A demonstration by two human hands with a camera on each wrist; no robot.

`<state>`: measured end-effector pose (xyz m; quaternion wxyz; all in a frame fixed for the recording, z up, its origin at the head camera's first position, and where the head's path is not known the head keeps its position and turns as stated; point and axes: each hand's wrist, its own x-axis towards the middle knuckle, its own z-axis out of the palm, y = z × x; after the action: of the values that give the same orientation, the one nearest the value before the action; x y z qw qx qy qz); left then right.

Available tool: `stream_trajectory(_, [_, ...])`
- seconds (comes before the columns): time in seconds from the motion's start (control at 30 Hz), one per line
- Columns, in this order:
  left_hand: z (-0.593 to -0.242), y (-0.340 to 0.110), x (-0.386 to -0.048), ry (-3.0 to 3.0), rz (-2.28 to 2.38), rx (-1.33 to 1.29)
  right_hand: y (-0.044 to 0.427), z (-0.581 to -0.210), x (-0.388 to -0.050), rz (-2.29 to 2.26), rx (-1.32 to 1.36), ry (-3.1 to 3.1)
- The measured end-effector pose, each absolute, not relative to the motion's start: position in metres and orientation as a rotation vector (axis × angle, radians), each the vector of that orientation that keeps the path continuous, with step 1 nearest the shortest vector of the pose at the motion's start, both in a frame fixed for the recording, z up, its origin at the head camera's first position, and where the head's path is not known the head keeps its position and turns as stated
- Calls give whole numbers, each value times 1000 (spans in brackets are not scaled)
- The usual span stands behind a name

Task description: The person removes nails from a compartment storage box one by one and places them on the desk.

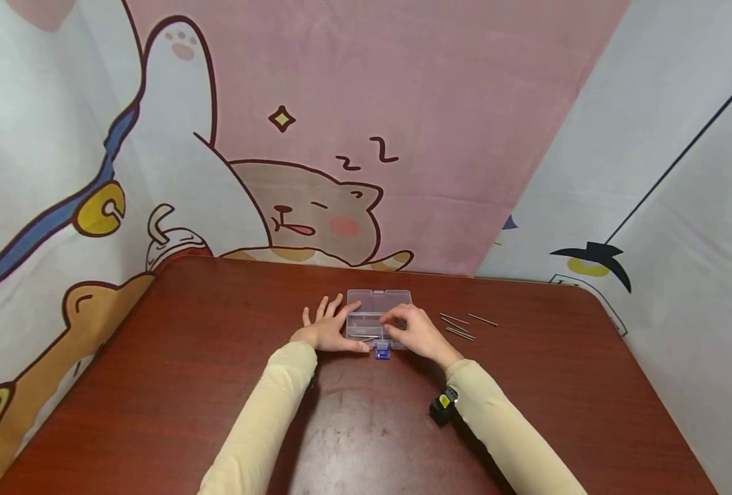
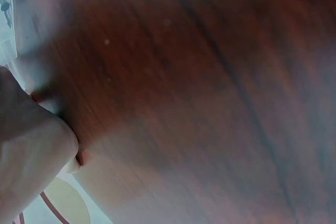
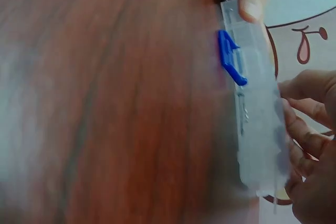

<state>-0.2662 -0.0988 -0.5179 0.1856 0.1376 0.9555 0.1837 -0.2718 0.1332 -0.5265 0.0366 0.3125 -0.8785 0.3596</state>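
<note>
A clear compartment box (image 1: 396, 298) lies with its lid raised at the back and its blue latch (image 1: 382, 354) towards the person. Thin metal rods (image 1: 364, 337) lie in its front left compartment. The left hand (image 1: 327, 334) is spread at the box's left side, its thumb along the front edge. Over the right half, the right hand (image 1: 420, 335) has bent fingers with tips close together; whether they pinch something cannot be told. The right wrist view shows the box (image 3: 260, 124) edge-on beside the right hand (image 3: 315, 145). The left hand (image 2: 31, 150) is partly visible in the left wrist view.
Several loose metal rods (image 1: 460, 333) lie on the brown table (image 1: 563, 385) to the right of the box. A cloth with cartoon animals (image 1: 316, 206) hangs behind the table and at its sides. A small black device (image 1: 442, 407) is at the right wrist.
</note>
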Motion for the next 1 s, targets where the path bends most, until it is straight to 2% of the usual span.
stream_trajectory(0.17, [-519, -99, -267, 2686, 512, 390, 126, -528, -271, 1025, 1026, -2763])
stream_trajectory(0.73, [-521, -100, -269, 2693, 515, 395, 117, -525, -266, 873, 998, -2880])
stream_trajectory(1.0, [-536, -103, -275, 2684, 571, 398, 116, -523, -267, 911, 989, -2899])
